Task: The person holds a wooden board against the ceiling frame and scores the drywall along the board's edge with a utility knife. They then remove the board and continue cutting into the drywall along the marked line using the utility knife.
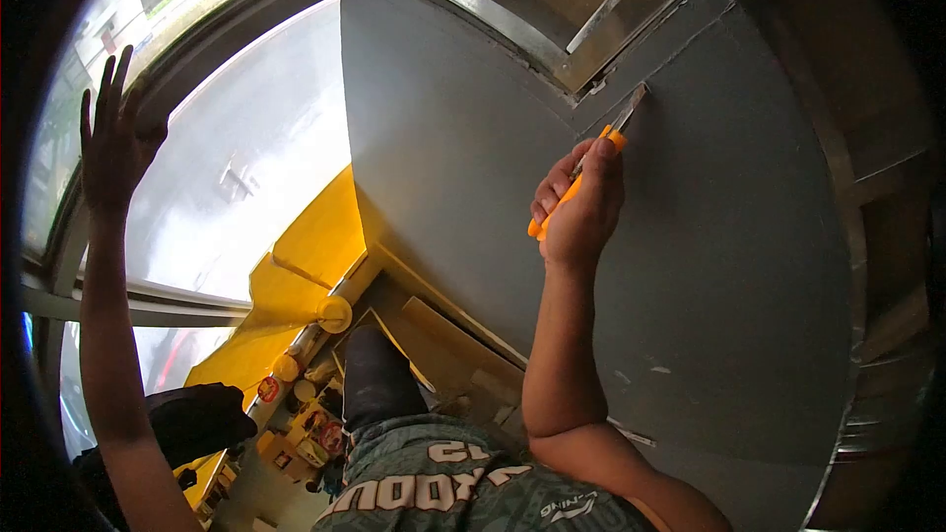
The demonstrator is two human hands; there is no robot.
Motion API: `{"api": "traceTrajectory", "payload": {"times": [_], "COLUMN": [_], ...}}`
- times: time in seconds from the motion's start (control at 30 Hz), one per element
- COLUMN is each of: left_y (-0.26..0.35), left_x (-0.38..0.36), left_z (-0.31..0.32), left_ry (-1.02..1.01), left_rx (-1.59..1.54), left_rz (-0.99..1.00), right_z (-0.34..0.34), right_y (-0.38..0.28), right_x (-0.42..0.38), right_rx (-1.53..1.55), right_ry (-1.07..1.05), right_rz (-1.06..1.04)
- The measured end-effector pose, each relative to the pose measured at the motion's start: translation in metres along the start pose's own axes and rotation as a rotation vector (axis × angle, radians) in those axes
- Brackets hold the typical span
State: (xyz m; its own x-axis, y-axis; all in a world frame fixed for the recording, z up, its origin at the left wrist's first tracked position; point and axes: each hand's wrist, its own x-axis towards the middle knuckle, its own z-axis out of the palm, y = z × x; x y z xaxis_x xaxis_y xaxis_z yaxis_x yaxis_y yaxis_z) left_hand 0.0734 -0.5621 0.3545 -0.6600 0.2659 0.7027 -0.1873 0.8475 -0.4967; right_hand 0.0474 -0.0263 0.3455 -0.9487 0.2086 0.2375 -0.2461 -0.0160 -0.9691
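Observation:
My right hand point(586, 207) is wrapped round the orange handle of a utility knife point(615, 136). Its blade is out and points up and away, the tip right at the grey panel point(473, 138) near a seam below the metal frame corner. Raised at the far left, my left hand point(113, 158) has its fingers spread and holds nothing. Those fingers overlap the dark window frame point(232, 25) in this view.
A metal-edged frame point(572, 64) crosses the top. Below left is a yellow sheet point(320, 227) beside a bright window pane point(246, 148). Boxes and containers point(305, 433) lie low down near a dark cloth or bag point(202, 419).

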Motion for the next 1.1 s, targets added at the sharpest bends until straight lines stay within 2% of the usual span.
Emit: {"api": "traceTrajectory", "payload": {"times": [0.13,0.2,0.3,0.4,0.63,0.83,0.9,0.97,1.1], "left_y": [0.002,0.003,0.003,0.004,0.005,0.003,0.003,0.004,0.005], "left_x": [0.002,0.002,0.003,0.003,0.002,0.003,0.002,0.000,0.003], "left_z": [-0.005,-0.003,-0.005,0.000,-0.001,0.000,0.001,-0.001,-0.004], "left_ry": [-0.040,0.002,0.060,0.094,0.021,0.062,0.131,0.119,0.071], "left_rx": [0.029,0.015,-0.005,-0.025,0.014,0.006,-0.060,-0.042,0.005], "left_rz": [-0.020,-0.013,0.024,0.022,-0.012,0.004,0.045,0.042,0.026], "right_z": [0.001,0.001,-0.003,-0.003,-0.004,-0.013,-0.013,-0.013,-0.013], "right_y": [0.012,0.021,0.031,0.033,0.043,0.061,0.066,0.066,0.066], "right_x": [-0.006,-0.011,-0.013,-0.012,-0.020,-0.030,-0.030,-0.032,-0.031], "right_rx": [0.076,0.115,0.065,0.095,0.075,0.047,0.003,0.071,0.089], "right_ry": [-0.022,-0.005,0.022,-0.028,-0.032,-0.071,-0.094,-0.056,-0.090], "right_rz": [0.035,0.033,0.071,0.007,0.091,0.121,0.103,0.170,0.159]}}
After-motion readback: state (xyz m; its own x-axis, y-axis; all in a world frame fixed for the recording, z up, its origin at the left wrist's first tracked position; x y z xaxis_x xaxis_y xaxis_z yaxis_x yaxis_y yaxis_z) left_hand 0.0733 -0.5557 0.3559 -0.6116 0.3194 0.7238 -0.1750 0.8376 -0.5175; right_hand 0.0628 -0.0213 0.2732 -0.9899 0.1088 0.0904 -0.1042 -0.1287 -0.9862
